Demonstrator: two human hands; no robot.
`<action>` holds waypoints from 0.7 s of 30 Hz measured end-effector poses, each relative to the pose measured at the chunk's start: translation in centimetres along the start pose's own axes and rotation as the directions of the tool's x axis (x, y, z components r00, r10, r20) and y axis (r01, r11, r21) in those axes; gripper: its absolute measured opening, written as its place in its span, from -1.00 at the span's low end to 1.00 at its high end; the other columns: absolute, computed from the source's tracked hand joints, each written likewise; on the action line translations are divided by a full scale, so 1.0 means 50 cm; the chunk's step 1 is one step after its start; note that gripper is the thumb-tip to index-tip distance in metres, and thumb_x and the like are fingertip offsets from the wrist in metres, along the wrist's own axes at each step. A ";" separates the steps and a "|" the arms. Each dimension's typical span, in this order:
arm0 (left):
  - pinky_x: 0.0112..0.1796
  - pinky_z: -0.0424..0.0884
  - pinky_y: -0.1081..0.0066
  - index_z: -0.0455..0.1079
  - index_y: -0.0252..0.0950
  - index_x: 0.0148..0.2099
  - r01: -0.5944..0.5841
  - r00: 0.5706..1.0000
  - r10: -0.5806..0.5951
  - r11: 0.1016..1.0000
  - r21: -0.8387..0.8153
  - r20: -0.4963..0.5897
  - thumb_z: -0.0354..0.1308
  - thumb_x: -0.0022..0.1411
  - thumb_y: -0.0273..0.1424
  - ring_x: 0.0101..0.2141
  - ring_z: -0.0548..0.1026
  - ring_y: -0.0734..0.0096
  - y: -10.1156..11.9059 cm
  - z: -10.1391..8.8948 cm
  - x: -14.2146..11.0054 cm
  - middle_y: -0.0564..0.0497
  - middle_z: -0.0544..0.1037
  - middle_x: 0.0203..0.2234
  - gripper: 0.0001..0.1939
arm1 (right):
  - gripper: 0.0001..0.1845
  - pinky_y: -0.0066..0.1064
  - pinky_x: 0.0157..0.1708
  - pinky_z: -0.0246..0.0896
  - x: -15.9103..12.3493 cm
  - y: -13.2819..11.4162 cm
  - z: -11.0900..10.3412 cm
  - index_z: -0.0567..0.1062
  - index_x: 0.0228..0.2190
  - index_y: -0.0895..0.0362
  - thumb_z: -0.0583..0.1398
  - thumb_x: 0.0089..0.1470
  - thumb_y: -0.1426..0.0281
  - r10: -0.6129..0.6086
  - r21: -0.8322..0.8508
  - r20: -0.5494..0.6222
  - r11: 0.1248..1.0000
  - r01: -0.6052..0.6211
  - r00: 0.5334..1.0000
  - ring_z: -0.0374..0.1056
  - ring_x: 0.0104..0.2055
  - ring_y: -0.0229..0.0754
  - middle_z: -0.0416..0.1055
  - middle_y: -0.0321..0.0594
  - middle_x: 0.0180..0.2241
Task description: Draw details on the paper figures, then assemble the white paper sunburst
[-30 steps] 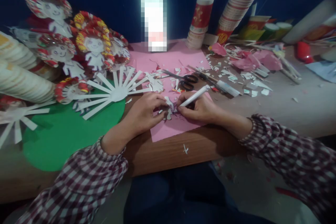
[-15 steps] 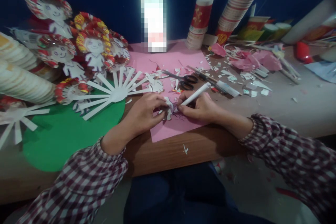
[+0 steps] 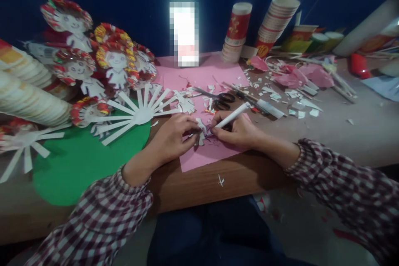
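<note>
Over a pink paper sheet (image 3: 195, 162), my left hand (image 3: 171, 135) pinches a small white paper cutout (image 3: 200, 126) between thumb and fingers. My right hand (image 3: 237, 129) is closed round a white pen (image 3: 233, 115), its tip down by the cutout. Part of the cutout lies hidden behind the fingers, and the pen tip is too small to make out. Dark pen strokes mark the pink sheet beside it. Just beyond my hands rest black-handled scissors (image 3: 224, 100) and another white cutout (image 3: 184, 104).
At left, several paper dolls with red and yellow rings (image 3: 116, 62) stand near a white strip fan (image 3: 143, 116) on a green disc (image 3: 77, 166). Stacked cups (image 3: 276, 20) stand at the back right. Paper scraps (image 3: 301, 112) litter the right side. A bright pixelated shape (image 3: 183, 29) is at the back.
The whole view has shifted slightly, so things at the back sit a little lower. Both hands keep their hold on the cutout and the pen, with hardly any movement.
</note>
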State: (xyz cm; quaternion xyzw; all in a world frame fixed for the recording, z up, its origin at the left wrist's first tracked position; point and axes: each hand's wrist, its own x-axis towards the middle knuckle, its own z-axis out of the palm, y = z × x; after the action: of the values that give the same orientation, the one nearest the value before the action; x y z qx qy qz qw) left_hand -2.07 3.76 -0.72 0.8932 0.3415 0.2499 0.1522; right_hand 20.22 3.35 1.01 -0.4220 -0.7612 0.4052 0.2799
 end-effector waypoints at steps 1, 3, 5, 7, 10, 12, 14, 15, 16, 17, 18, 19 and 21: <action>-0.12 0.40 0.25 0.47 -0.27 -0.18 0.000 1.000 0.000 1.000 -0.002 0.004 0.17 0.12 -0.49 -0.17 0.45 0.32 0.000 0.000 0.000 -0.04 0.52 -0.21 -0.81 | -0.95 -0.50 -0.53 0.07 0.000 0.001 0.001 0.41 -0.43 0.19 0.17 -0.02 0.45 -0.023 0.001 0.001 1.000 0.023 1.000 0.19 -0.54 -0.38 0.38 -0.34 -0.56; -0.11 0.40 0.25 0.46 -0.27 -0.18 0.000 1.000 0.000 1.000 -0.007 0.008 0.17 0.11 -0.49 -0.16 0.44 0.31 -0.001 0.000 0.000 -0.04 0.52 -0.20 -0.81 | -0.96 -0.51 -0.54 0.08 0.001 0.005 0.003 0.41 -0.44 0.19 0.17 -0.02 0.45 -0.063 0.005 0.000 0.998 0.063 0.998 0.19 -0.54 -0.38 0.38 -0.34 -0.55; -0.10 0.39 0.25 0.46 -0.26 -0.18 -0.001 1.000 0.001 1.000 -0.015 0.005 0.18 0.11 -0.49 -0.15 0.44 0.30 -0.003 0.001 0.000 -0.04 0.52 -0.20 -0.81 | -0.94 -0.52 -0.54 0.09 0.001 0.008 0.006 0.42 -0.44 0.20 0.17 0.00 0.44 -0.087 0.010 -0.004 0.996 0.087 0.996 0.20 -0.54 -0.38 0.38 -0.33 -0.55; -0.10 0.39 0.24 0.46 -0.26 -0.18 -0.004 1.000 0.005 1.000 -0.023 0.002 0.18 0.10 -0.50 -0.15 0.44 0.31 -0.004 0.002 0.000 -0.03 0.52 -0.21 -0.81 | -0.93 -0.52 -0.53 0.10 0.000 0.009 0.007 0.43 -0.44 0.20 0.18 0.01 0.44 -0.100 0.004 0.004 0.995 0.100 0.995 0.22 -0.54 -0.38 0.39 -0.33 -0.55; -0.11 0.39 0.24 0.46 -0.26 -0.19 -0.002 1.000 0.002 1.000 -0.027 0.009 0.18 0.10 -0.51 -0.17 0.45 0.31 -0.004 0.001 0.000 -0.03 0.52 -0.22 -0.81 | -0.93 -0.52 -0.51 0.12 0.000 0.007 0.007 0.45 -0.44 0.19 0.19 0.02 0.43 -0.104 -0.020 0.020 0.994 0.104 0.994 0.24 -0.52 -0.37 0.40 -0.33 -0.56; -0.12 0.39 0.25 0.46 -0.26 -0.19 0.006 1.000 -0.006 1.000 -0.026 0.015 0.17 0.10 -0.51 -0.16 0.44 0.31 -0.003 0.000 0.000 -0.04 0.52 -0.22 -0.81 | -0.92 -0.52 -0.52 0.13 0.000 0.005 0.007 0.45 -0.44 0.19 0.18 0.02 0.42 -0.096 -0.006 0.033 0.995 0.096 0.995 0.24 -0.52 -0.36 0.40 -0.32 -0.56; -0.12 0.38 0.26 0.46 -0.25 -0.19 0.012 1.000 -0.011 0.999 -0.029 0.022 0.17 0.10 -0.51 -0.16 0.44 0.31 -0.001 -0.001 0.000 -0.04 0.51 -0.21 -0.81 | -0.91 -0.53 -0.53 0.13 0.000 0.004 0.008 0.45 -0.43 0.19 0.18 0.02 0.41 -0.080 0.024 0.050 0.997 0.079 0.995 0.24 -0.53 -0.36 0.40 -0.32 -0.55; -0.13 0.38 0.27 0.46 -0.25 -0.19 0.012 1.000 -0.011 0.999 -0.033 0.024 0.16 0.11 -0.51 -0.16 0.44 0.31 -0.001 -0.002 0.001 -0.03 0.51 -0.21 -0.81 | -0.91 -0.53 -0.54 0.13 0.000 0.004 0.009 0.44 -0.42 0.19 0.17 0.02 0.41 -0.073 0.040 0.059 0.997 0.070 0.996 0.24 -0.53 -0.36 0.40 -0.32 -0.55; -0.13 0.39 0.27 0.45 -0.25 -0.19 0.010 1.000 -0.009 0.999 -0.037 0.025 0.16 0.11 -0.52 -0.16 0.44 0.31 0.000 -0.002 0.001 -0.03 0.52 -0.21 -0.81 | -0.91 -0.53 -0.54 0.14 0.000 0.005 0.009 0.44 -0.41 0.19 0.17 0.02 0.41 -0.066 0.051 0.064 0.997 0.063 0.996 0.24 -0.53 -0.36 0.40 -0.32 -0.55; -0.13 0.39 0.27 0.45 -0.25 -0.19 0.010 1.000 -0.009 0.999 -0.039 0.023 0.16 0.11 -0.52 -0.16 0.44 0.32 0.001 -0.002 0.001 -0.03 0.52 -0.21 -0.81 | -0.91 -0.53 -0.53 0.15 0.000 0.006 0.010 0.44 -0.41 0.19 0.17 0.02 0.40 -0.058 0.057 0.067 0.997 0.054 0.996 0.25 -0.53 -0.35 0.40 -0.31 -0.55; -0.13 0.39 0.26 0.45 -0.25 -0.20 0.009 1.000 -0.008 0.999 -0.039 0.021 0.15 0.11 -0.53 -0.16 0.44 0.32 0.001 -0.002 0.001 -0.03 0.52 -0.21 -0.81 | -0.91 -0.53 -0.52 0.16 0.000 0.007 0.010 0.44 -0.41 0.18 0.17 0.03 0.40 -0.052 0.060 0.070 0.997 0.048 0.996 0.26 -0.52 -0.35 0.41 -0.31 -0.54; -0.13 0.39 0.26 0.45 -0.25 -0.20 0.010 1.000 -0.009 0.999 -0.039 0.018 0.15 0.11 -0.53 -0.16 0.44 0.31 0.001 -0.002 0.001 -0.03 0.52 -0.22 -0.82 | -0.91 -0.52 -0.51 0.17 0.000 0.008 0.011 0.44 -0.41 0.18 0.17 0.03 0.40 -0.050 0.061 0.072 0.997 0.046 0.996 0.27 -0.51 -0.34 0.41 -0.30 -0.54; -0.11 0.39 0.25 0.45 -0.26 -0.21 0.014 1.000 -0.014 0.999 -0.034 0.013 0.16 0.10 -0.53 -0.16 0.44 0.30 0.001 -0.002 0.000 -0.04 0.52 -0.23 -0.82 | -0.90 -0.51 -0.48 0.19 -0.001 0.011 0.012 0.45 -0.40 0.18 0.18 0.03 0.39 -0.052 0.059 0.070 0.997 0.048 0.996 0.29 -0.48 -0.33 0.43 -0.28 -0.51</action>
State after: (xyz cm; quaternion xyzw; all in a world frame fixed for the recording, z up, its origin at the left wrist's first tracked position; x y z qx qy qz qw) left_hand -2.09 3.76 -0.64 0.8896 0.3424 0.2489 0.1714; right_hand 20.03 3.28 0.22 -0.3799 -0.7690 0.4348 0.2744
